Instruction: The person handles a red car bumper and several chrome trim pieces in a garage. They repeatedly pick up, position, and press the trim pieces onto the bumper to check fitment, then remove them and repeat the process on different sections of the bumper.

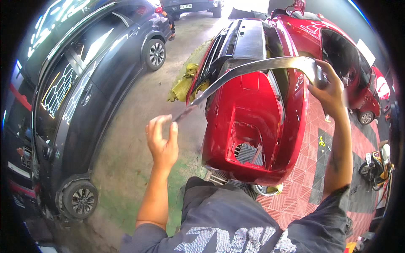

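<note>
The right hand (331, 90) grips the wide, bent end of a long curved silver strip (261, 65). The left hand (162, 141) is at the narrow end, fingers bent and thumb raised; whether they pinch it cannot be told. The strip is held up in the air, passing across the view of a red bumper (225, 133) off any car. As far as shows, the strip is free and in hand, not joined to the bumper; any fitting looks undone. Yellow-green cloth (182, 86) lies beside the bumper.
</note>
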`<state>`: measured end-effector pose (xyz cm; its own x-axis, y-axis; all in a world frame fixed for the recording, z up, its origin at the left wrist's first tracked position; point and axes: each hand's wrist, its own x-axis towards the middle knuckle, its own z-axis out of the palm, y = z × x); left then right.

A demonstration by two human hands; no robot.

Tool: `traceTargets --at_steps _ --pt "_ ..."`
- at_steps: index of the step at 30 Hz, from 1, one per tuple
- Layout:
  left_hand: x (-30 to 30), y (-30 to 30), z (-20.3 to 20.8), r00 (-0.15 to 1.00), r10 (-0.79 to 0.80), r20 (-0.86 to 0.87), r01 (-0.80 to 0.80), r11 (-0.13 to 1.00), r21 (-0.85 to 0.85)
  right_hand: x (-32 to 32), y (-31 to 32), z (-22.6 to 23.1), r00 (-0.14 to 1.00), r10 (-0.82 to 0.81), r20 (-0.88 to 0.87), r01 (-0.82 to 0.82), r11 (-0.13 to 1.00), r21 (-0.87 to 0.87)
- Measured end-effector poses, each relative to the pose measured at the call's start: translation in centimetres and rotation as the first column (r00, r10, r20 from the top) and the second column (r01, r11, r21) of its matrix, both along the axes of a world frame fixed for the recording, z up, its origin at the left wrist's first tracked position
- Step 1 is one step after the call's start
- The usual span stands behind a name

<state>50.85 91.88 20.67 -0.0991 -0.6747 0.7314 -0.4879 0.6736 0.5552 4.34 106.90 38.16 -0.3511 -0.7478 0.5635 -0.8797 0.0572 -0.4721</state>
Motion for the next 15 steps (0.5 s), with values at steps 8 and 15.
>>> traceTargets --at_steps 8,15 --pt "-2.1 -9.4 -5.3 0.838 -0.503 -0.209 0.53 0.663 0.529 2.8 -10.3 2.1 0.957 0.15 -0.248 -0.186 0.974 -0.129" --pt "-1.7 -14.6 -8.3 0.382 -0.584 -0.716 0.892 0.028 0.452 10.9 -14.0 2.2 0.793 -0.458 -0.403 0.227 0.835 -0.502"
